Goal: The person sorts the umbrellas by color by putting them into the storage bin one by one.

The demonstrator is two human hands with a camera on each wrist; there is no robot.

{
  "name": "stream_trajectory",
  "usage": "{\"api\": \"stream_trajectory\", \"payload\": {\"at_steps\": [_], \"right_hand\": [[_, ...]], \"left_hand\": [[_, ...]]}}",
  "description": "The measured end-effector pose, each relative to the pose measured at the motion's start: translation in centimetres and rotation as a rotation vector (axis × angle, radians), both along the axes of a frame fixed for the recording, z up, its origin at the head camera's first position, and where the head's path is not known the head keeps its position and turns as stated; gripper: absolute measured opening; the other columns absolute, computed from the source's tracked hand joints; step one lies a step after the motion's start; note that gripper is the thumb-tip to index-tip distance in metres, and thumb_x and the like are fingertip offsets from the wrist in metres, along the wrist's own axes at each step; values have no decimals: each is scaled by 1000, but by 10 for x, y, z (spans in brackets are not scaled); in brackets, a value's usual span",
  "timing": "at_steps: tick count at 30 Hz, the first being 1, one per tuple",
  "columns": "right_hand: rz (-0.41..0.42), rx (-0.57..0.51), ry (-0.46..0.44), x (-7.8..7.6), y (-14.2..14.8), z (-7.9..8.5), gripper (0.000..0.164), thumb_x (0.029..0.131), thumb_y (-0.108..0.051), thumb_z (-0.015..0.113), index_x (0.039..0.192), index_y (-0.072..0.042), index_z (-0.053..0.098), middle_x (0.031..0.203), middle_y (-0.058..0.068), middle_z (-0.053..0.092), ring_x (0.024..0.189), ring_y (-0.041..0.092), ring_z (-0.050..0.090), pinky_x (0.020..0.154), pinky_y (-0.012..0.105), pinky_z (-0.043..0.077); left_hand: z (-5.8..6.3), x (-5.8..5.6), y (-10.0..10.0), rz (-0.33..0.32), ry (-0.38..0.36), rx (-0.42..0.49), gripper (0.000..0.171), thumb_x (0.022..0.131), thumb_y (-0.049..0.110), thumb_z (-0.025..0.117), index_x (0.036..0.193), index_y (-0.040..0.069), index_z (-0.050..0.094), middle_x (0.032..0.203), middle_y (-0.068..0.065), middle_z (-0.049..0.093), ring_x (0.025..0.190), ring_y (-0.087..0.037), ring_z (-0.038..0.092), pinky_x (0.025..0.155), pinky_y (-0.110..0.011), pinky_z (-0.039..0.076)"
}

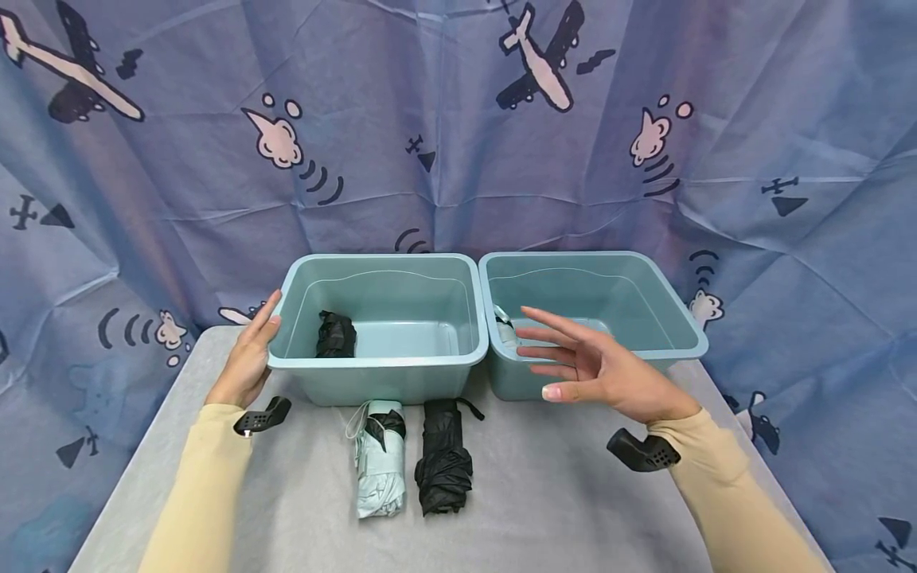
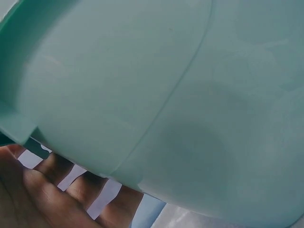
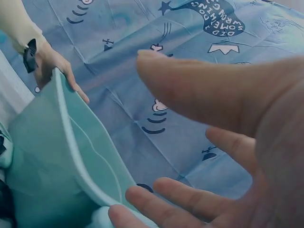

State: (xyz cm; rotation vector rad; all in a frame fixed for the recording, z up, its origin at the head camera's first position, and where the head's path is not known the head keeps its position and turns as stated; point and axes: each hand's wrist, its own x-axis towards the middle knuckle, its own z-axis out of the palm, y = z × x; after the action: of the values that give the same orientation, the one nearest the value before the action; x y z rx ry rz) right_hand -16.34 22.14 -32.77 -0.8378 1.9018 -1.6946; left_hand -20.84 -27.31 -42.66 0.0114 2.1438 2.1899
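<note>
My left hand (image 1: 247, 354) touches the outer left end of the left teal bin (image 1: 387, 363), its fingers fairly straight along the wall just below the rim. In the left wrist view, those fingers (image 2: 85, 190) lie beside the bin's wall. My right hand (image 1: 602, 370) hovers over the front rim of the right teal bin (image 1: 595, 259), fingers spread, holding nothing. A black folded umbrella (image 1: 336, 334) sits inside the left bin; a pale item (image 1: 507, 330) in the right bin is partly hidden by my fingers.
On the grey table (image 1: 552, 493), a mint folded umbrella (image 1: 380, 469) and a black folded umbrella (image 1: 444, 461) lie side by side before the left bin. The bins stand end to end. Behind them hangs a blue curtain (image 1: 458, 143) with printed planes.
</note>
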Motion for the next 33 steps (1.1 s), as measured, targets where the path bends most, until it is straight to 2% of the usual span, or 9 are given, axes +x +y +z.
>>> {"api": "stream_trajectory", "payload": {"at_steps": [7,11,15,19,22,25,28,33], "right_hand": [[17,-30,-35,18,-4,-27,89,92,8,69,164,-18,23,163,20,25,144,33,38,111,40,41],[9,-27,-66,24,-10,-46,89,92,5,70,163,-16,23,163,22,26,144,33,39,111,41,40],[-9,-23,-98,28,-18,-69,89,91,3,73,163,-15,24,161,21,29,143,39,38,112,45,38],[-54,24,-137,31,-32,-96,89,90,-4,78,162,-22,29,161,18,31,142,42,38,112,52,37],[-82,65,-167,31,-44,-117,89,89,-9,80,161,-27,31,161,21,30,140,46,38,111,58,36],[-100,92,-186,31,-55,-134,88,89,-14,81,161,-26,32,159,28,29,137,52,39,106,57,42],[-115,104,-200,31,-64,-146,88,89,-16,81,161,-22,31,156,32,30,135,53,41,99,51,49],[-149,136,-227,31,-75,-156,90,87,-20,84,161,-20,32,154,30,35,131,50,47,95,47,52]], "left_hand": [[0,1,1,12,-19,-8,59,111,42,35,163,39,10,170,-10,7,149,-35,22,103,-30,43],[-1,1,1,7,-15,-6,59,110,43,36,163,38,10,170,-10,7,148,-34,23,101,-28,44],[-2,0,0,0,4,17,62,110,42,37,164,32,8,169,-14,9,145,-33,27,98,-25,46],[-2,-1,-1,-1,13,16,63,110,42,37,165,31,8,169,-13,9,145,-31,28,98,-23,46],[-2,-1,0,-1,10,20,62,110,42,38,164,33,9,169,-13,8,146,-33,26,99,-24,45],[-1,-1,0,3,0,18,61,110,42,37,164,35,10,169,-12,9,147,-33,25,100,-25,44],[-1,-1,0,6,-7,13,61,110,43,37,164,36,10,170,-11,9,147,-33,24,100,-26,44],[-1,-1,0,-6,8,13,61,110,43,37,164,35,9,170,-12,7,148,-34,22,102,-27,42]]}}
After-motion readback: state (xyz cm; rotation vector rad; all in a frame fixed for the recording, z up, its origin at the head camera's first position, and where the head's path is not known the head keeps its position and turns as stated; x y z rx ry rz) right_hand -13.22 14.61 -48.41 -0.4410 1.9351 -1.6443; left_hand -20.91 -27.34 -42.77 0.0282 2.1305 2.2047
